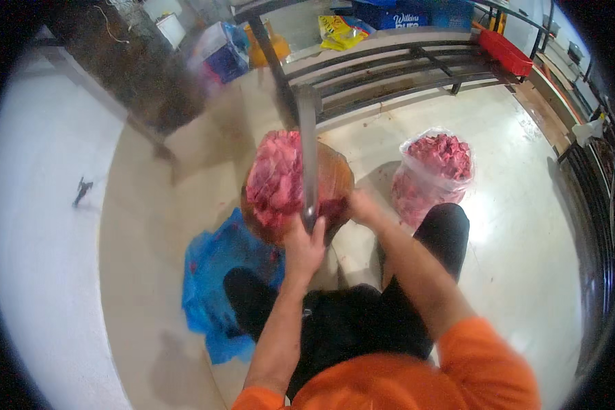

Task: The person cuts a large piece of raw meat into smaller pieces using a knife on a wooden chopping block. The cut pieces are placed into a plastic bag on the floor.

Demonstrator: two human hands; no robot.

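Note:
My left hand [306, 248] grips the handle of a long, wide-bladed knife [308, 148], whose blade points away from me over a round wooden chopping block [333, 164]. A big heap of raw red meat [277, 179] covers the block's left side, just left of the blade. At the block's right edge is my right hand [366, 209], blurred, with its fingers against a darker piece of meat [334, 207]. Whether those fingers are closed on that piece is unclear. Right of the block, a clear plastic bag [435, 189] stands open on the floor, full of cut meat chunks.
Blue plastic sheeting [220, 271] lies by my left knee. A dark metal rack [379, 77] stands ahead, with a red tray [505, 54] at its right end and a yellow packet [341, 33] behind. Small red specks dot the pale floor [523, 246].

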